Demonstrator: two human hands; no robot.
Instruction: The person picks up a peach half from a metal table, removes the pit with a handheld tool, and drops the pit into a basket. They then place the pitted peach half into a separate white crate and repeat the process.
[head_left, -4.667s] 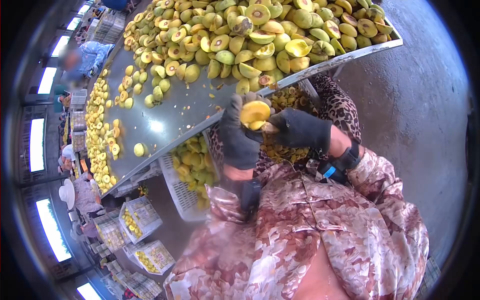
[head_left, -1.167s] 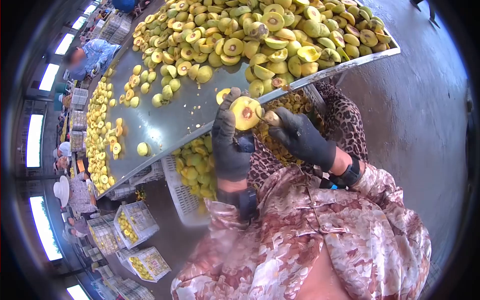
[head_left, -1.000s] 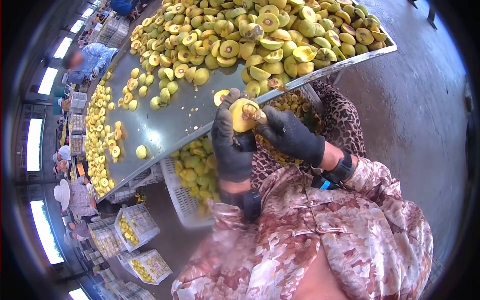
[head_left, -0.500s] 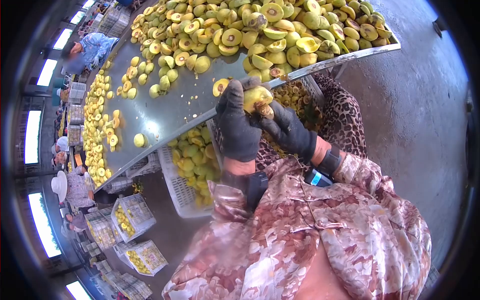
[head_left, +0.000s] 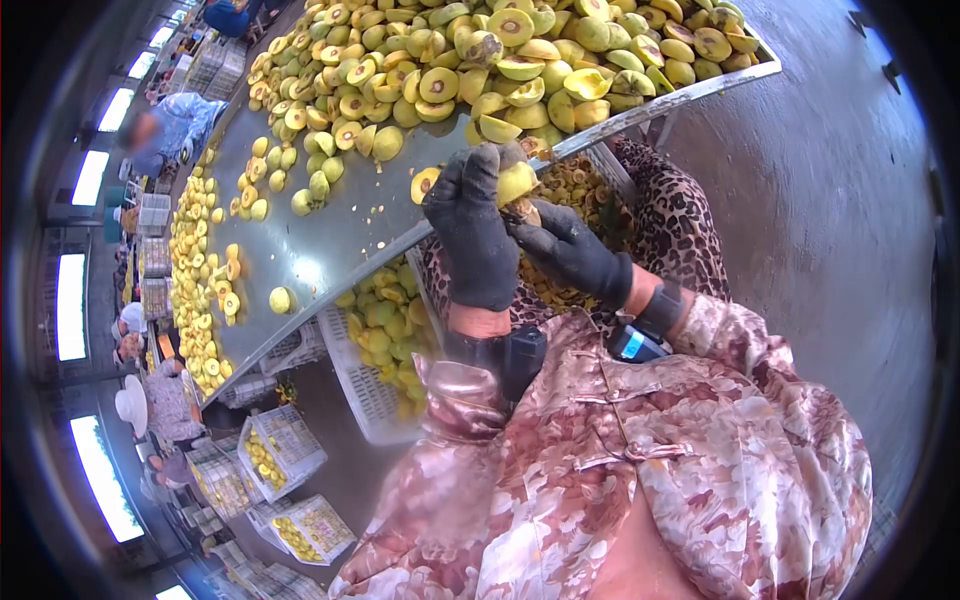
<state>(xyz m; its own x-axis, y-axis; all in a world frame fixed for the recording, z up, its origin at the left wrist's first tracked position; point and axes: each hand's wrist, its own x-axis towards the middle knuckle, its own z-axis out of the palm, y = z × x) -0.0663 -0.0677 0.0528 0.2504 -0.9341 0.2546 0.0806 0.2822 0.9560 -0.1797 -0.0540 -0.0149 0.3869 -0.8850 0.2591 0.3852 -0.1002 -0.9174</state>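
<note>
My left hand, in a dark glove, is closed around a yellow-green, peach-like fruit half just past the table's near edge. My right hand, gloved as well, is closed against the fruit's lower side. A brownish piece shows between its fingertips and the fruit; whether it is a tool tip or part of the fruit I cannot make out. Beside my left fingers, a cut half with a brown centre lies on the metal table.
Halved fruit is heaped across the table's far side. Below its raised edge stand a white crate of fruit and a container of brownish scraps. Co-workers and stacked crates are at the left.
The view has shifted slightly, so the table and heap sit further left. Both hands stay together at the fruit half, which has turned a little in my left hand.
</note>
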